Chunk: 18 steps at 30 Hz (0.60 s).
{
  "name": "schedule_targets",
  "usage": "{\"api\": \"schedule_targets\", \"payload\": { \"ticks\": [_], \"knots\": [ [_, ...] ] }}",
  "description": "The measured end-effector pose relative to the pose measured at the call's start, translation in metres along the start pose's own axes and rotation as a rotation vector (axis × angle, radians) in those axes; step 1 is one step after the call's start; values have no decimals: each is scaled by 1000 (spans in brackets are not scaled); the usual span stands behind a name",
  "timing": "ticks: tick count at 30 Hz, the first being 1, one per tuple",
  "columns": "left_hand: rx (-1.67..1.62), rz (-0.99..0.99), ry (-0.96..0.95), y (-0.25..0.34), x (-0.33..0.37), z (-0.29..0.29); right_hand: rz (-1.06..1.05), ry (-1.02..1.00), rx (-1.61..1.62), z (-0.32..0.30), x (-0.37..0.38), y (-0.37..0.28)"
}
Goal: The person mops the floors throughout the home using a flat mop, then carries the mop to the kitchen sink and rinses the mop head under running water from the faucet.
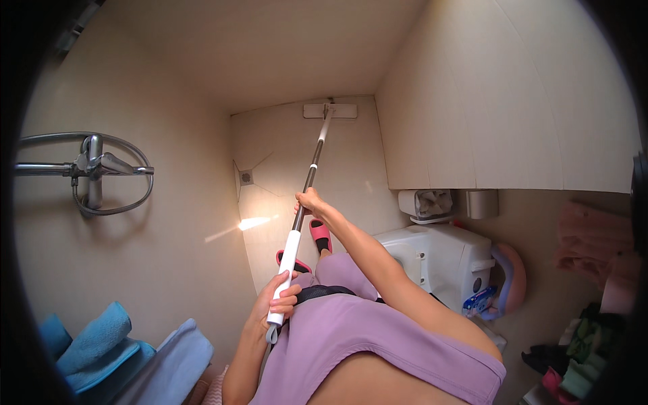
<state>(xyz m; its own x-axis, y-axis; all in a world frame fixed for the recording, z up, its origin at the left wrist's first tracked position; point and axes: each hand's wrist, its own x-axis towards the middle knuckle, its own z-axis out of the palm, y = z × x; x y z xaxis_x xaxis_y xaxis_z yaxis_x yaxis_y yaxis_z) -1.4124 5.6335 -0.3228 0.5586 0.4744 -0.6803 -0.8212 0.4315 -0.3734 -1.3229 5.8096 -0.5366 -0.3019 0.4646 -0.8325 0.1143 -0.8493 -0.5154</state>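
A long flat mop (310,178) stretches away from me over the floor, with a white grip, a dark pole and white joints. Its wide white head (343,111) lies at the far end of the floor, close to the back wall. My left hand (282,295) is wrapped round the white grip near its lower end, where a grey hanging loop (272,333) sticks out. Farther up, my right hand (310,201) closes round the dark part of the pole. Both my feet, in pink slippers (321,234), stand beside the pole.
A chrome shower mixer with a hose (94,165) juts from the left wall. A square floor drain (246,177) lies left of the pole. At right stands a white toilet (439,260) below a paper holder (426,203). Blue towels (94,341) hang at lower left, clothes (590,243) at right.
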Motion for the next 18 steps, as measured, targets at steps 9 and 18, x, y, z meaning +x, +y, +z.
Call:
{"api": "schedule_targets", "payload": {
  "ticks": [9,18],
  "knots": [
    [80,-15,-19,-23,-7,-7,-21,17,-9,2,-12,17],
    [215,68,14,-26,-32,-4,-80,-44,17,6,-27,25]
  ]
}}
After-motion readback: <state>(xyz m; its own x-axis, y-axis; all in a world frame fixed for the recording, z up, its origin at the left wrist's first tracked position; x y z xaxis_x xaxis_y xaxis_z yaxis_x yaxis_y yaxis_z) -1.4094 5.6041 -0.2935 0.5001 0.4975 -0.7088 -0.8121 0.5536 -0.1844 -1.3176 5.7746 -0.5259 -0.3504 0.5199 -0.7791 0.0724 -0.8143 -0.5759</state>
